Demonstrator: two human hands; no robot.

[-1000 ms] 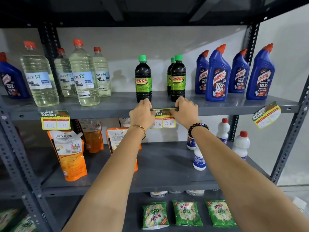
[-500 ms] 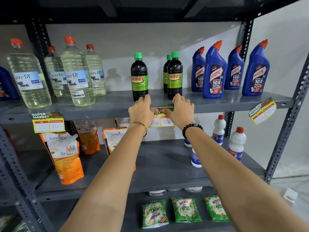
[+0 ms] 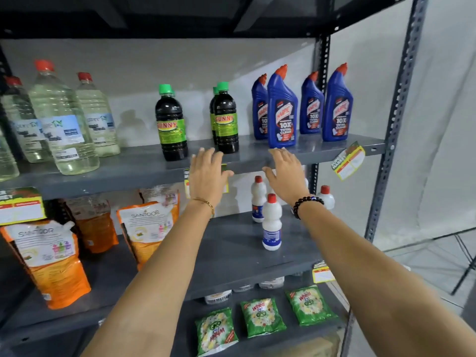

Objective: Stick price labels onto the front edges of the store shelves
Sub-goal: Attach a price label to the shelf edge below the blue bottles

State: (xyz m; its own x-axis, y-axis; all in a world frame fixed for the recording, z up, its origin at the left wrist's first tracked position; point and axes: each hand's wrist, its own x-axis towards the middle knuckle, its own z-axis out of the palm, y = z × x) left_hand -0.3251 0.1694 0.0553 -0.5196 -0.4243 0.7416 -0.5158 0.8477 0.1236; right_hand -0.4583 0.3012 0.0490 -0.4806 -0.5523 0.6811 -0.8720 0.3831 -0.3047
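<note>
Nearest, low in the frame: both my forearms run up toward centre, ending at the front edge of the upper shelf.

Left hand: flat, spread wide, holding nothing. The palm lies over the price label, of which only slivers show: a strip at the hand's left side and a bit of yellow and green past the thumb. Judgement: the flat palm is there to press the sticker down onto the metal lip. Whether it has bonded I cannot tell; most of it is hidden.

Right hand: also spread wide and empty, in front of the same lip just to the right, fingertips near the base of the front blue cleaner bottle. Contact with the edge is unclear. It looks placed to steady or smooth, not to grip.

Other labels, for reference: one hangs crooked at the right end of the same shelf edge; one sits on the lip at far left; one on the lower shelf's edge at lower right. The crooked one probably wants redoing.

Further back, centre: the dark green-capped bottles stand directly above the covered label, which I take to be why it goes here.
</note>
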